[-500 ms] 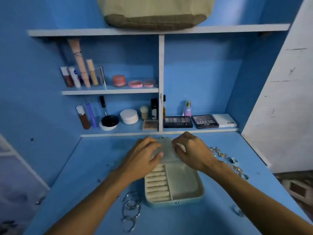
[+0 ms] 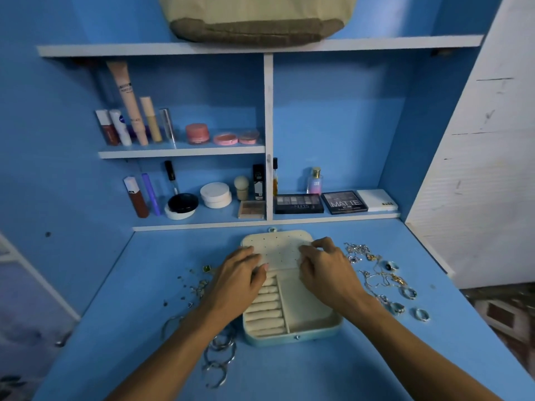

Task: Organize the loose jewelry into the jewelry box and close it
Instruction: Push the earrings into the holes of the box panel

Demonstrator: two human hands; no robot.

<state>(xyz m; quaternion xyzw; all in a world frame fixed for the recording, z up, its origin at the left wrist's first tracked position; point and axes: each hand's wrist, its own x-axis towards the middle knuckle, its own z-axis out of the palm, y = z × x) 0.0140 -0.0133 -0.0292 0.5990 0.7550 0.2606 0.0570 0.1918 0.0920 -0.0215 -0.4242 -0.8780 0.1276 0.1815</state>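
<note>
Blue desk (image 2: 115,357). Jewelry box (image 2: 307,316) at centre, with its lid (image 2: 278,247) laid flat toward 12 o'clock, probably pressed down to keep the trays reachable. Left hand (image 2: 234,274) rests on the lid's 9 o'clock edge, fingers loose, holding nothing. Right hand (image 2: 328,270) is at the 3 o'clock edge, fingers curled; pinching or pressing, cannot tell. Bangles (image 2: 220,357) lie at 7 o'clock, partly under the left forearm. Rings and chains (image 2: 389,266) at 3, earrings (image 2: 199,287) at 9, all outside the box.

An open box (image 2: 308,309) lies on the blue desk (image 2: 318,371), its lid (image 2: 278,246) flat behind it. The left hand (image 2: 237,280) rests at the hinge; the right hand (image 2: 327,270) grips the lid's right edge. Rings (image 2: 405,292) lie right, bangles (image 2: 220,354) front left
</note>
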